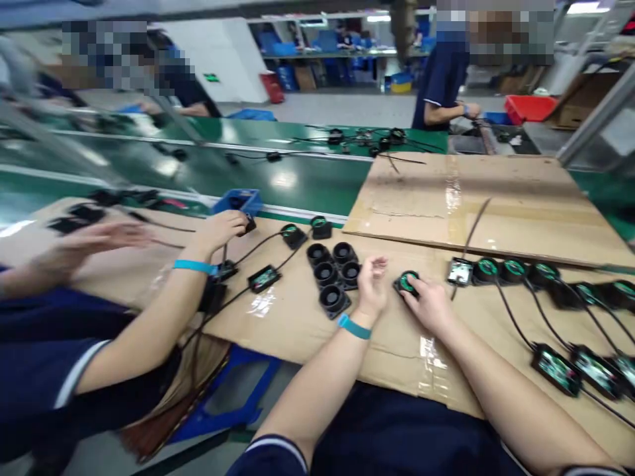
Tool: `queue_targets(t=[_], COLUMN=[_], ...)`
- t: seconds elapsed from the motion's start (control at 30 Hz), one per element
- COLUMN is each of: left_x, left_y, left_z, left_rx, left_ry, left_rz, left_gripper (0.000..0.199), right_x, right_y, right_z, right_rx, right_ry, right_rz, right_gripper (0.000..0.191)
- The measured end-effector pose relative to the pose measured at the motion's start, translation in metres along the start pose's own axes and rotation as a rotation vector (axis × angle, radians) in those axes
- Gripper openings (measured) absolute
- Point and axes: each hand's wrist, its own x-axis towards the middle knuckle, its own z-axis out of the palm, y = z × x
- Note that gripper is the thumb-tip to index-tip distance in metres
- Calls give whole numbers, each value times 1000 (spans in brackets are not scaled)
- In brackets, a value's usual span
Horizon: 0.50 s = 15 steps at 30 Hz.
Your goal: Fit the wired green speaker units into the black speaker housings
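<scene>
Room: grey floor [327, 111]; one worker [431, 99] stands at 12 o'clock, counting hours from the held fan [408, 280].
Bench: one long green bench [297, 180], at 10 o'clock.
Table top: brown cardboard [292, 327], with one loose brown sheet [411, 192] at 1 o'clock.
Left hand [371, 291]: loosely open, at 9 o'clock.
Right hand [432, 307]: thumb and fingers grip the held fan, which sits on the cardboard.
Black boxes [554, 371]: three with green insides, at 4 o'clock.
Plain black fans [333, 301]: five, bunched at 9 o'clock.
Green-topped fans [514, 270]: at least five, in a row at 3 o'clock, the end ones blurry.
</scene>
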Motion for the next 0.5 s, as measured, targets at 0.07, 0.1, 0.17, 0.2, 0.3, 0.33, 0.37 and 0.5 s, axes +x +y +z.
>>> queue_targets(t=[0.07, 0.1, 0.17, 0.2, 0.3, 0.33, 0.37, 0.5], left_x=[2, 2, 0, -1, -3, -5, -6, -17], left_y=[1, 3, 5, 7, 11, 12, 13, 19], left_z=[1, 1, 0, 0, -3, -4, -6, -8], left_rx=[12, 24, 45, 56, 104, 130, 163, 354], left_ry=[-6, -18, -42, -51, -75, -84, -97, -159], left_rz=[1, 3, 27, 43, 73, 70, 66, 33], left_gripper=[76, 75, 76, 77, 77, 76, 75, 71], right_x=[1, 1, 1, 1, 2, 3, 3, -3], right_y=[7, 9, 9, 8, -1, -3, -4, 13], right_z=[7, 9, 13, 15, 18, 16, 13, -16], right_rx=[-33, -39, -48, -60, -111, -112, -99, 2], right_ry=[-35, -18, 35, 32, -98, -142, -169, -36], right_rz=[-37, -39, -25, -15, 31, 48, 59, 38], right_gripper=[33, 35, 39, 39, 34, 34, 36, 48])
